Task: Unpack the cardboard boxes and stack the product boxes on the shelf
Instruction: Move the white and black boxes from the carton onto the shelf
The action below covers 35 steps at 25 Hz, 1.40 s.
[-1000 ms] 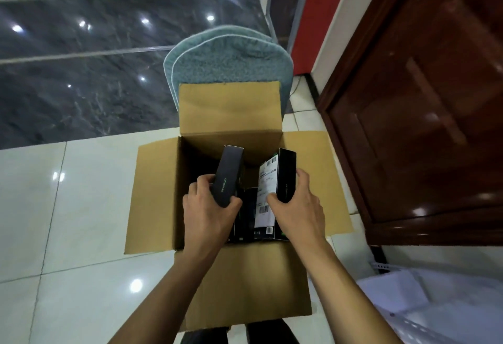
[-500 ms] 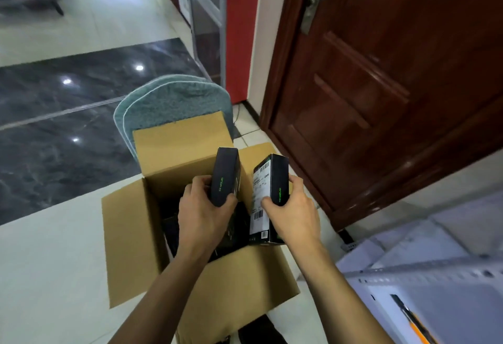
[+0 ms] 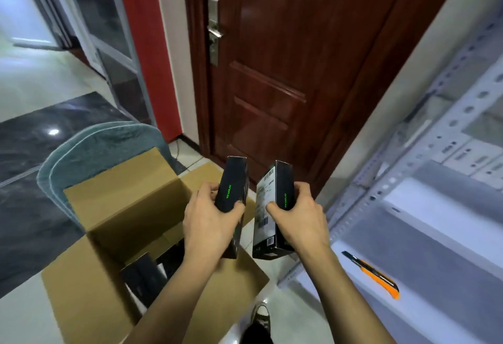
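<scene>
My left hand (image 3: 209,224) grips a black product box with green lettering (image 3: 233,186), held upright above the open cardboard box (image 3: 114,202). My right hand (image 3: 299,215) grips a second black product box (image 3: 272,207), whose white barcode label faces left. The two boxes are side by side, a small gap between them, both lifted clear of the carton. More black product boxes (image 3: 144,278) lie inside the carton at its bottom. The white metal shelf (image 3: 424,235) stands to the right of my hands.
An orange utility knife (image 3: 373,275) lies on the lower shelf board. White boxes (image 3: 468,158) sit further back on the shelf. A dark wooden door (image 3: 299,71) is straight ahead. A teal mat (image 3: 98,147) leans behind the carton. My shoe (image 3: 261,316) is below.
Both hands have lifted the two black boxes up out of the carton and to the right. The view has swung right and up, bringing the shelf and knife into sight.
</scene>
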Each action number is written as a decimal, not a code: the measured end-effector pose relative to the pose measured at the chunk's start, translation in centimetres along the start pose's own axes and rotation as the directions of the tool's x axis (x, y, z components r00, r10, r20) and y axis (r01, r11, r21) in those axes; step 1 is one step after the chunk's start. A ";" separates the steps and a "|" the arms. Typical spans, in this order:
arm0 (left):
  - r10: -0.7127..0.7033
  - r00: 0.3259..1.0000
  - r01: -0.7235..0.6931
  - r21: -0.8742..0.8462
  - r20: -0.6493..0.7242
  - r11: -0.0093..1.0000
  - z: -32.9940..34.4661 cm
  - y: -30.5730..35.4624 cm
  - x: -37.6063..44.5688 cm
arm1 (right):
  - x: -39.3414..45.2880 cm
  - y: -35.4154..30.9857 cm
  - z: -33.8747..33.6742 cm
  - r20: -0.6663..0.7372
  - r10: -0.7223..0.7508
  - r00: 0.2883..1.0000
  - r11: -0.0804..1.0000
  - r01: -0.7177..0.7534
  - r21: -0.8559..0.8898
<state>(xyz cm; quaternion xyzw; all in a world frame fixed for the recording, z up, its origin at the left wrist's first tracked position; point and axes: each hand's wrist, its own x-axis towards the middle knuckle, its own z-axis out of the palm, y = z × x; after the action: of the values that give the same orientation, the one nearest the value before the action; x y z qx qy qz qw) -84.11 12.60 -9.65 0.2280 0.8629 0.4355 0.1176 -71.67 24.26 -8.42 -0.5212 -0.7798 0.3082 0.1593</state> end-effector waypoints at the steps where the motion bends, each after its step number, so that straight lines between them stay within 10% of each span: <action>1: 0.023 1.000 -0.023 -0.001 0.019 1.000 0.6 0.8 -0.6 | -0.4 0.8 -1.0 -0.029 0.022 0.999 1.000 -0.022 0.004; 35: 0.430 0.853 -0.414 -0.118 0.296 0.903 23.0 25.3 -30.4 | -15.6 30.2 -33.8 -0.424 0.366 0.828 0.930 -0.305 0.205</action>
<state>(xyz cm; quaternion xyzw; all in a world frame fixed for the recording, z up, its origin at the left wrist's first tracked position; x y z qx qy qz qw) -41.17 26.62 -2.79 0.4750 0.7506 0.4300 0.1612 -24.51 28.76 -1.18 -0.6962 -0.5951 0.2503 0.3139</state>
